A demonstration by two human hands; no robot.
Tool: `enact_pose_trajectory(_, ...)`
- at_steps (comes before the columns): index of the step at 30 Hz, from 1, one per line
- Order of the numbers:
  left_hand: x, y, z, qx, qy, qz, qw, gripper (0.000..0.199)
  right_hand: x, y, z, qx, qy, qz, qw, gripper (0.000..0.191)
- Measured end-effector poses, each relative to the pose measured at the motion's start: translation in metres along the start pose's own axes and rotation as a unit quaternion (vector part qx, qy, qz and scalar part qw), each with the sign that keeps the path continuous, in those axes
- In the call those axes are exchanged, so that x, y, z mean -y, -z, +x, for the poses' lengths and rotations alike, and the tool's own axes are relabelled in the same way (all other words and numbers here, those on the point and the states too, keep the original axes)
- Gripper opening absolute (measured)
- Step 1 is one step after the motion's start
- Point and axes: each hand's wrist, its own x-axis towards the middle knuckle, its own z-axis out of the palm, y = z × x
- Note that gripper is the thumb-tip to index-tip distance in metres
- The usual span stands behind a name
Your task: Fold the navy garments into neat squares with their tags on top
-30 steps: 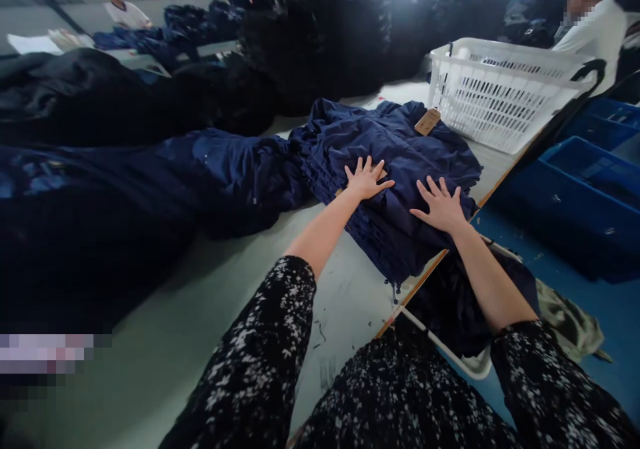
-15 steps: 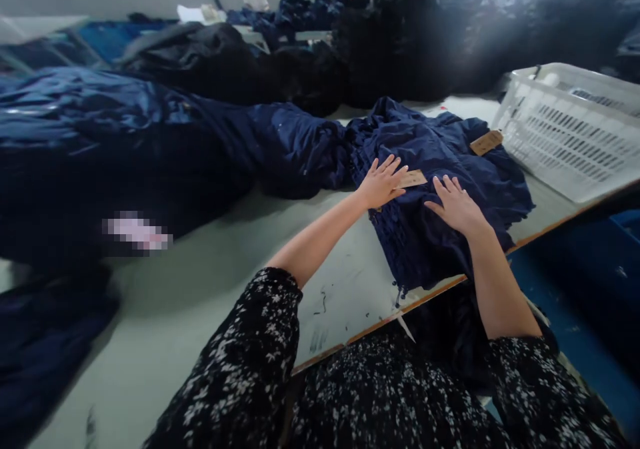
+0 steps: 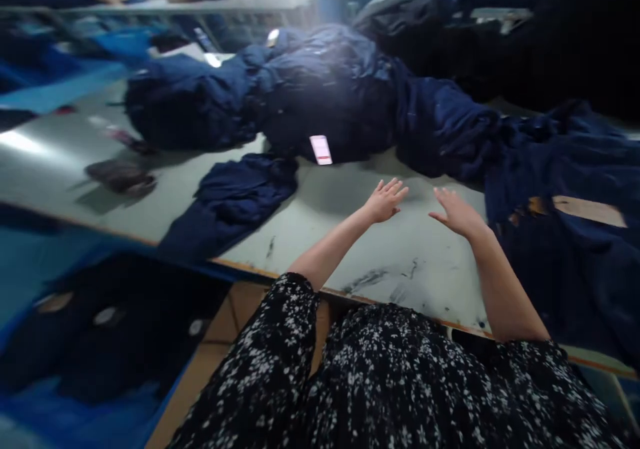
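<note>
Navy garments [image 3: 565, 275] lie bunched in a dark pile along the right side of the table, with a tan card tag [image 3: 589, 210] lying across them. The right hand [image 3: 457, 213] is the nearer to this pile, just beside it and not touching. The left hand [image 3: 385, 201] is a little farther from the pile, and the two are near each other. Both hands are open and hold nothing, palms down with the fingers spread wide. Whether they touch the pale grey-green table top [image 3: 350, 249] or hover just above it, I cannot tell. Black sleeves with a white floral print [image 3: 260, 362] cover the forearms up to a point short of the wrists. Ahead, a long heap of navy cloth [image 3: 320, 95] stretches across the table, with a small pink and white label [image 3: 321, 149] on it. A smaller crumpled navy garment [image 3: 235, 199] lies to the left, apart from the left hand. Past the table's orange-brown edge [image 3: 280, 277], a blue bin [image 3: 173, 385] holds dark garments
</note>
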Motion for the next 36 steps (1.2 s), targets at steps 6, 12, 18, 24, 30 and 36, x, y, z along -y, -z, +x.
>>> enact_pose_trajectory(6, 0.104, -0.058, -0.130, 0.057, 0.158, -0.032, 0.985, 0.070, 0.130, -0.097, 0.077, 0.120, 0.111, 0.012, 0.986, 0.074)
enact_pose_trajectory(12, 0.194, -0.098, -0.227, 0.107, 0.276, -0.045, 0.954, 0.064, 0.221, -0.159, 0.114, 0.212, 0.153, 0.008, 0.965, 0.069)
enact_pose_trajectory(18, 0.288, -0.108, -0.250, 0.104, 0.418, -0.028, 0.902, 0.077, 0.226, -0.173, 0.127, 0.225, 0.125, -0.014, 0.966, 0.062)
enact_pose_trajectory(24, 0.356, -0.112, -0.223, 0.045, 0.531, -0.100, 0.840, 0.095, 0.184, -0.169, 0.123, 0.215, 0.063, -0.037, 0.974, 0.056)
enact_pose_trajectory(30, 0.371, -0.120, -0.208, 0.052, 0.590, -0.179, 0.785, 0.055, 0.160, -0.163, 0.114, 0.205, 0.033, -0.017, 0.978, 0.054)
enact_pose_trajectory(36, 0.288, -0.125, -0.213, 0.068, 0.529, -0.142, 0.834, 0.056, 0.164, -0.180, 0.116, 0.166, -0.003, 0.083, 0.983, 0.042)
